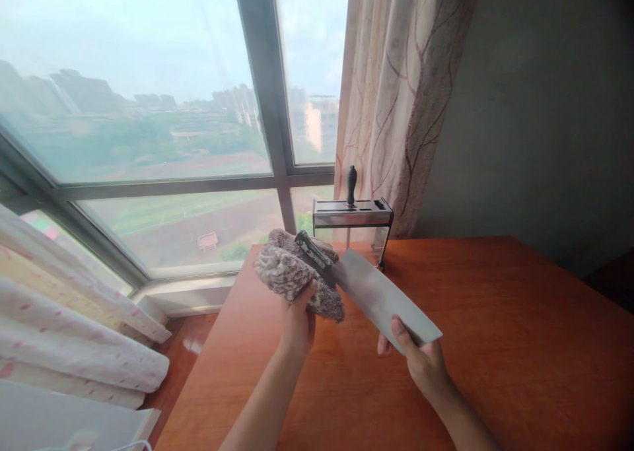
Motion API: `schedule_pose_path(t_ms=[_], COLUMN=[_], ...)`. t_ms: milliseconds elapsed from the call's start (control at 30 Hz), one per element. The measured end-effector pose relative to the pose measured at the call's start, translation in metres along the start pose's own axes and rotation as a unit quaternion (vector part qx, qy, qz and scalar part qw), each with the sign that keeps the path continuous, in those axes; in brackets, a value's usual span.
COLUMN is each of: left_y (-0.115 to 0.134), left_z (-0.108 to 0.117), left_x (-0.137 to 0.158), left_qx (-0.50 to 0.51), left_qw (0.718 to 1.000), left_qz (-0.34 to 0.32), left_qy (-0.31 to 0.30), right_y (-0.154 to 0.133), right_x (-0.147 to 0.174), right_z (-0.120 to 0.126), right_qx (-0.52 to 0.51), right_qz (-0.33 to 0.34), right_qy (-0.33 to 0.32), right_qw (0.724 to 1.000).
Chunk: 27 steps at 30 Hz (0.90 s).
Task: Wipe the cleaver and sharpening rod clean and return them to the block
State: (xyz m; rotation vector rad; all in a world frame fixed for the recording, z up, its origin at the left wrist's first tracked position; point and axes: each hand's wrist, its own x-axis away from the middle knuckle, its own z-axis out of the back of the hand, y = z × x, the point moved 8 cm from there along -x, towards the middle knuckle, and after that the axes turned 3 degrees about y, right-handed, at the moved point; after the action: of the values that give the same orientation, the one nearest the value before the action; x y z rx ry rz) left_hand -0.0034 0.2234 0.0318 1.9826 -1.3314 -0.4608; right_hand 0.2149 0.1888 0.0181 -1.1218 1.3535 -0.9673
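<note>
A cleaver is held above the table, its broad grey blade (381, 296) slanting down to the right. My right hand (423, 358) grips the far end of this blade, with the thumb on top and the fingers beneath. The cleaver's dark, worn handle (314, 249) lies against a fluffy grey-brown cloth (284, 266). My left hand (300, 319) is closed on the bunched cloth from below, thumb pressed on its front. Most of the left fingers are hidden behind the cloth.
On the wooden table (495, 306), a metal-framed stand with a black knob handle (351, 185) stands behind the cleaver. Beyond the table are a large window (148, 185) and a patterned curtain (396, 74). More curtain fabric (74, 325) hangs at the left.
</note>
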Motion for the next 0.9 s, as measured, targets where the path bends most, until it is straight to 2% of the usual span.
schedule_pose_path(t_ms=[100,233,467,667,800,900], left_y=[-0.004,-0.017,-0.042,-0.022,-0.008,-0.008], left_z=[-0.001,0.003,0.011,0.002,0.0,0.002], left_x=[0.004,0.005,0.006,0.005,0.002,0.002], left_qx=[-0.052,-0.107,-0.145,-0.074,-0.032,-0.042], left_qw=[0.998,0.993,0.986,0.996,0.999,0.999], left_qz=[-0.021,-0.025,0.047,0.046,0.03,0.015], left_qy=[-0.015,-0.045,-0.063,-0.03,0.008,0.006], right_y=[0.006,0.006,-0.005,0.017,0.024,0.027], right_x=[0.001,-0.001,-0.001,0.003,0.005,0.007], right_z=[0.002,0.011,0.023,0.037,0.029,0.029], right_qx=[0.006,0.007,0.032,-0.04,-0.054,-0.066], right_qz=[-0.002,-0.003,-0.013,-0.079,-0.099,-0.103], right_qy=[0.0,0.037,0.084,0.188,0.157,0.169], right_qw=[1.0,0.999,0.996,0.978,0.981,0.978])
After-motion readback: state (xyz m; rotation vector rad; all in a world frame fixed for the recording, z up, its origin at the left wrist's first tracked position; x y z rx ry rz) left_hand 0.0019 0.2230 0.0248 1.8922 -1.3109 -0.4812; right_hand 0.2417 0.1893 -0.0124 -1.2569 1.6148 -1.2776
